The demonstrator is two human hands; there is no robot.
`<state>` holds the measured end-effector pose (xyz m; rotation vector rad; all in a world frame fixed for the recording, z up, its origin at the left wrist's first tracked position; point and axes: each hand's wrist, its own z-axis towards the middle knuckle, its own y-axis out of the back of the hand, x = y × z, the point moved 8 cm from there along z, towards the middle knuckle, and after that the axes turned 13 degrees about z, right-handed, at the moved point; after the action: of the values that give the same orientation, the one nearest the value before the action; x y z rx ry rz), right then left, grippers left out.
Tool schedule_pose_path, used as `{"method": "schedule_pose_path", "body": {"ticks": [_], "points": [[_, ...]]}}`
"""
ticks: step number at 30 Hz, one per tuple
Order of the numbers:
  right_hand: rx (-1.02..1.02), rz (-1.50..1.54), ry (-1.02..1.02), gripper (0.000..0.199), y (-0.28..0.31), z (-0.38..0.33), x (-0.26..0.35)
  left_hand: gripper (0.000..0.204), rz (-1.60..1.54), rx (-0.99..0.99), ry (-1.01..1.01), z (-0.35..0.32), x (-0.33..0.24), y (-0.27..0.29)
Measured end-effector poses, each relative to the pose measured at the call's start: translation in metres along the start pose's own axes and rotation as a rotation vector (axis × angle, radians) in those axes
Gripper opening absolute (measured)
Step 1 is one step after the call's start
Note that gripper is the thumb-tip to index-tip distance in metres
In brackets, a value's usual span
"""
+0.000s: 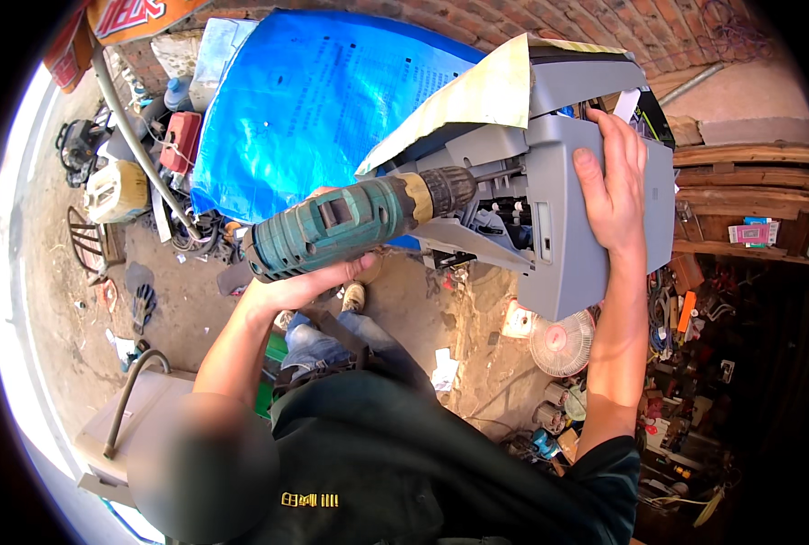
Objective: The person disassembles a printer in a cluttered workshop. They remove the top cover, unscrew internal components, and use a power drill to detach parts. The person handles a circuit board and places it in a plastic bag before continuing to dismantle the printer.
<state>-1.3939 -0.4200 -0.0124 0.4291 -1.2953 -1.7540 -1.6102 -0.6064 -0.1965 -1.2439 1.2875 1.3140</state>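
My left hand point(306, 283) is closed round the handle of a dark green cordless drill point(341, 218), which lies nearly level and points right. Its long bit point(500, 173) reaches the inner edge of a grey printer point(559, 218), beside a corner of the open casing. Whether the tip sits on a screw is too small to tell. Black and white inner parts point(509, 218) show in the opening. My right hand point(615, 186) grips the printer's grey side panel, thumb flat on the face and fingers bent over the upper edge.
A blue plastic sheet point(322, 100) and a pale yellow sheet point(477, 95) lie behind the printer. To the left stand a red box point(180, 142) and a cream jerrycan point(116, 192). A fan point(560, 343) and cluttered tools lie at the lower right, below wooden shelves point(749, 177).
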Motion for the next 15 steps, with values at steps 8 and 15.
{"method": "schedule_pose_path", "body": {"ticks": [8, 15], "points": [[-0.001, -0.008, -0.003, 0.059, 0.000, -0.001, 0.001, 0.034, -0.095, -0.010, 0.120, 0.001, 0.015, -0.001], [-0.002, 0.004, -0.011, 0.059, 0.002, 0.000, 0.004, 0.037, -0.167, -0.028, 0.110, -0.003, 0.013, 0.001]]}}
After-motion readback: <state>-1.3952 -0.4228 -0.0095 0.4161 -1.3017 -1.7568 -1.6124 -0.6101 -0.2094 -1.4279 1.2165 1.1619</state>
